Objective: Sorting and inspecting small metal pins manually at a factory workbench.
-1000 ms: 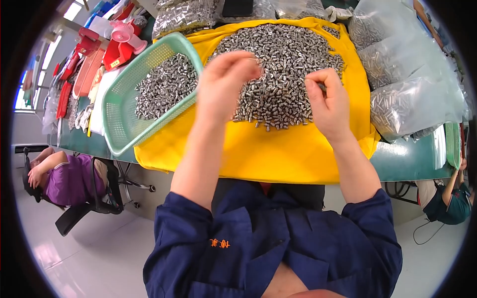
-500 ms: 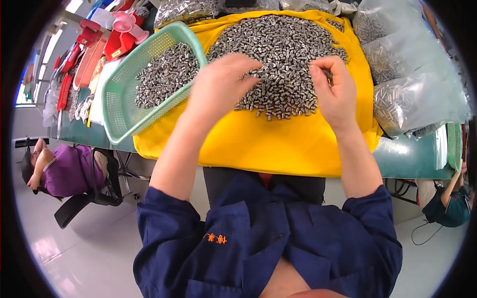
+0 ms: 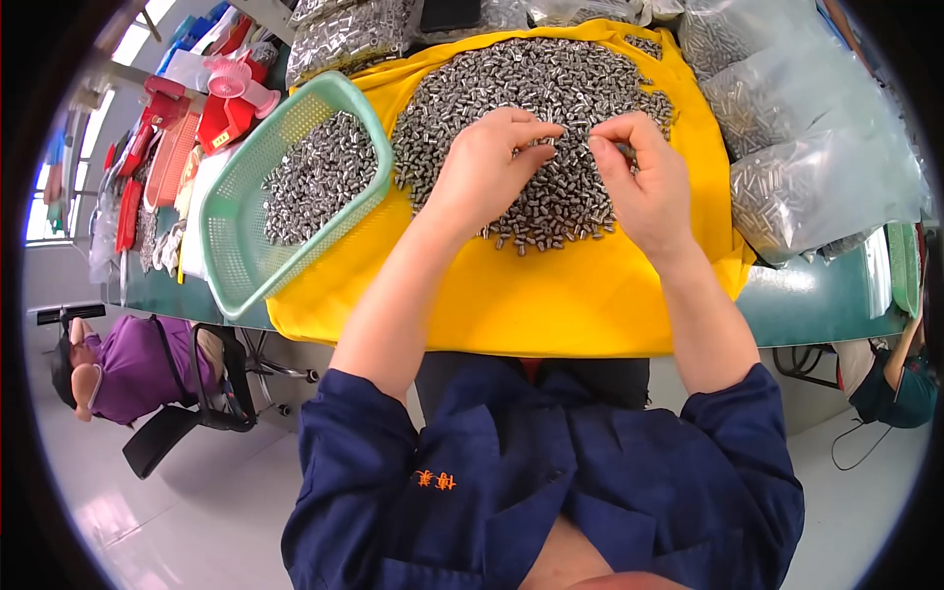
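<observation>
A broad heap of small, shiny metal cylindrical parts [image 3: 492, 84] lies on a yellow cloth [image 3: 472, 305]. Over the middle of it, my left hand [image 3: 492, 167] curls, thumb and forefinger in a pinch. Close beside it on the right, my right hand [image 3: 644, 182] pinches too, its fingertips facing those of the left. Anything held between the fingertips is too small to make out against the heap. To the left, a green plastic basket [image 3: 231, 278] stands tilted on the cloth's edge, with more of these metal parts inside.
Clear plastic bags of metal parts [image 3: 787, 192] crowd the right side; more bags [image 3: 354, 39] line the back. Beyond the basket are a pink fan [image 3: 236, 81] and red bins [image 3: 224, 123]. A person in purple [image 3: 147, 364] sits left, another person [image 3: 895, 388] right.
My left hand has moved right, from near the basket's side to close by my right hand. My right hand has shifted slightly left. The whole view has shifted a little.
</observation>
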`<state>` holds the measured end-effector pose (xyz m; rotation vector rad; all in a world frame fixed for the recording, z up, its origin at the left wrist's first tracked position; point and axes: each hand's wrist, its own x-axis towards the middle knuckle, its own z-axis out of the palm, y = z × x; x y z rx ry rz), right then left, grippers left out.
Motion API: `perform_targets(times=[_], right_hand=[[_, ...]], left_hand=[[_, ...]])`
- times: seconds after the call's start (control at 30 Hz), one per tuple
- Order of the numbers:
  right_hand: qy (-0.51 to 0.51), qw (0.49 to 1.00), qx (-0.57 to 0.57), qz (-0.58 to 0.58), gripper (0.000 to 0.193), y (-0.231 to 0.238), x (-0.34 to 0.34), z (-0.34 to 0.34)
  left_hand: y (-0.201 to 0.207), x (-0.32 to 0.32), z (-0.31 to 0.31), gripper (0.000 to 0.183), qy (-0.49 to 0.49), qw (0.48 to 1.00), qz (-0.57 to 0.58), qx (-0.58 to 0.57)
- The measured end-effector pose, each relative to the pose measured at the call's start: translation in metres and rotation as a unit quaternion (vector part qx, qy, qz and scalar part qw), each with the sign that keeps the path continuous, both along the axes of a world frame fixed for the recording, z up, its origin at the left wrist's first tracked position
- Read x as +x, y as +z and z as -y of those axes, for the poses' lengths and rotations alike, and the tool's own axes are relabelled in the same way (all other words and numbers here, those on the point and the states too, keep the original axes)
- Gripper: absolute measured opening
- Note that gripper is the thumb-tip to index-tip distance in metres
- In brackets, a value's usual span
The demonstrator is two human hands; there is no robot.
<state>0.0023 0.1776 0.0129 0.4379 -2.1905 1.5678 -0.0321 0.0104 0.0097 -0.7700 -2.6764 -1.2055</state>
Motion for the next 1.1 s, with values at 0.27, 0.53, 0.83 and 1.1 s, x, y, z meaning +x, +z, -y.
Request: perform_targets(times=[0.27, 0.53, 0.83, 1.1], right_hand=[[0.059, 0.995, 0.007, 0.075, 0.006, -0.010, -0.001, 0.006], [0.048, 0.995, 0.035, 0.086, 0.007, -0.011, 0.000, 0.011], [0.027, 0.994, 0.086, 0.053, 0.006, -0.011, -0.001, 0.010], [0.036, 0.995, 0.071, 0.059, 0.006, -0.006, 0.005, 0.010]], left_hand=[[-0.007, 0.008, 0.000, 0.025, -0.027, 0.973, 0.156, 0.170], [-0.002, 0.015, 0.002, 0.025, -0.046, 0.988, 0.089, 0.118], [-0.005, 0.012, 0.001, 0.031, -0.066, 0.986, 0.094, 0.117], [-0.002, 0.015, 0.006, 0.028, -0.064, 0.929, 0.265, 0.250]])
